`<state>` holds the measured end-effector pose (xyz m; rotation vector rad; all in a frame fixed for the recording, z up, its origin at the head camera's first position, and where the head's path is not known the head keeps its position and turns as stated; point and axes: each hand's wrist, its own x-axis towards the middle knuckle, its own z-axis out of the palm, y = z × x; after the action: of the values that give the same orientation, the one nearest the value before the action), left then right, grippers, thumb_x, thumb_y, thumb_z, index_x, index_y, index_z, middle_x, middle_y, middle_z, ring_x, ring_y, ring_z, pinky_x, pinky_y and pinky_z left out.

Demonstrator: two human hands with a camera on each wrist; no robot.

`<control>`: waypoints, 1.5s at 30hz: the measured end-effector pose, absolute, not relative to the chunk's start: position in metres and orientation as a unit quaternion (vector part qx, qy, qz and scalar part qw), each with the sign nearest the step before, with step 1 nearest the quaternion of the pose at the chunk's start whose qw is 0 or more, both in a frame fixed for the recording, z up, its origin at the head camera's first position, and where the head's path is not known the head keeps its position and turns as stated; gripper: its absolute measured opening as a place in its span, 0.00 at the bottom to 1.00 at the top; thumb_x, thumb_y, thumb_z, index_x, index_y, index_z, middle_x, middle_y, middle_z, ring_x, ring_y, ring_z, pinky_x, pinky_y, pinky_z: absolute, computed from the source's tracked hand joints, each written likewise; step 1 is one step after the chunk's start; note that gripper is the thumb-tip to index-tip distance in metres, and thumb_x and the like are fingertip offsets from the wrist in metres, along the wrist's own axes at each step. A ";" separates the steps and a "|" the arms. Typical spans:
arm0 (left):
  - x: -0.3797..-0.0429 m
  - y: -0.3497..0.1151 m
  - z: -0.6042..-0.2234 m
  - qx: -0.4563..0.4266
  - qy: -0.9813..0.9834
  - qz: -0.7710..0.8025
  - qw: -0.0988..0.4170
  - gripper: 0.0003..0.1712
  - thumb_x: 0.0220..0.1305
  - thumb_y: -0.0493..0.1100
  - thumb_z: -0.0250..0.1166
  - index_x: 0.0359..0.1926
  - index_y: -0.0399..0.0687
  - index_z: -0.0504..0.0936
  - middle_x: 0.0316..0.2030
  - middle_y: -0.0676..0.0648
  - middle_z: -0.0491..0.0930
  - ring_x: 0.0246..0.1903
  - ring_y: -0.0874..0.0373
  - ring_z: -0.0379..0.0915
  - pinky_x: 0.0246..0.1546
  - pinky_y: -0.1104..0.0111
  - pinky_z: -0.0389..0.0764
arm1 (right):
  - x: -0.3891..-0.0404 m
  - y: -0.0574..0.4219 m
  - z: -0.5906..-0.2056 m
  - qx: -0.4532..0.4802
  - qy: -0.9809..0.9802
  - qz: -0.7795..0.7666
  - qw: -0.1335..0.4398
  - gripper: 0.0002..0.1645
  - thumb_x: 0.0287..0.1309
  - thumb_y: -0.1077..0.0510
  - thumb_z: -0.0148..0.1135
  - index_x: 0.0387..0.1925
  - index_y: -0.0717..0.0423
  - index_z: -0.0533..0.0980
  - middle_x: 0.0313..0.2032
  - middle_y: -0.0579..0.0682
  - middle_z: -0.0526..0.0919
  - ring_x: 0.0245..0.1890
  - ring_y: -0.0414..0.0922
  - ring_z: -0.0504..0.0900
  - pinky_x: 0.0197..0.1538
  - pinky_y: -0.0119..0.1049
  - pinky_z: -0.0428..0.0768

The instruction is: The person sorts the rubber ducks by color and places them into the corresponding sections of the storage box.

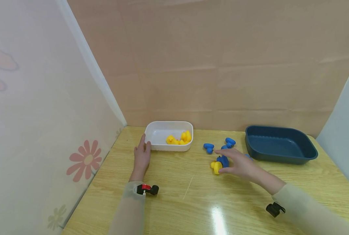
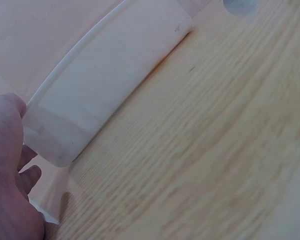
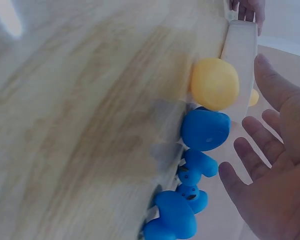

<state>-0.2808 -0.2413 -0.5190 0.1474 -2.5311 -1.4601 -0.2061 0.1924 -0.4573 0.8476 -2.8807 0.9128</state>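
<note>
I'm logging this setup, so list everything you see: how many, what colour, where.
White tray: one, white, back of table, left of centre
Yellow ducks: several, overlapping, exact count unclear; yellow; inside white tray
Loose duck: one, yellow, on table beside a blue duck
Blue ducks: at least four, blue, on table between the trays
Dark tray: one, dark blue, back right
Table: one, light wood, underneath
Backdrop: one, brown, behind table
Side panels: two, pale with prints, left and right
Wrist devices: two, black, one partly red, one per wrist
Sleeves: two, pale, on forearms
Left grip: one, bare hand, at white tray's left end
Right grip: one, bare hand, by the loose ducks
</note>
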 end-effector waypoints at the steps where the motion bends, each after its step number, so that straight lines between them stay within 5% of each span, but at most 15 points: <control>1: -0.281 -0.241 -0.519 0.051 -0.860 -0.497 0.107 0.37 0.91 0.55 0.46 0.91 0.52 0.51 0.85 0.41 0.60 0.84 0.42 0.52 0.85 0.47 0.27 | -0.206 0.193 -0.459 0.271 -0.918 0.291 0.000 0.47 0.60 0.49 0.85 0.76 0.59 0.77 0.71 0.62 0.79 0.72 0.67 0.75 0.68 0.68 0.79; 32: -0.278 -0.241 -0.516 0.057 -0.856 -0.503 0.106 0.38 0.90 0.57 0.47 0.91 0.53 0.52 0.85 0.41 0.59 0.85 0.39 0.50 0.85 0.44 0.27 | -0.212 0.194 -0.482 0.286 -0.918 0.273 -0.003 0.41 0.61 0.53 0.85 0.73 0.56 0.80 0.72 0.65 0.79 0.74 0.68 0.74 0.70 0.70 0.75; 45: -0.278 -0.240 -0.517 0.053 -0.857 -0.502 0.109 0.37 0.90 0.56 0.48 0.90 0.53 0.53 0.84 0.42 0.60 0.84 0.41 0.54 0.85 0.45 0.28 | -0.215 0.191 -0.486 0.298 -0.917 0.264 -0.005 0.35 0.63 0.53 0.84 0.69 0.54 0.83 0.67 0.57 0.84 0.72 0.65 0.75 0.70 0.67 0.77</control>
<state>-0.2779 -0.2404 -0.5169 0.1562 -2.5185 -1.4751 -0.2151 0.1910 -0.4857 0.9385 -2.8914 0.8336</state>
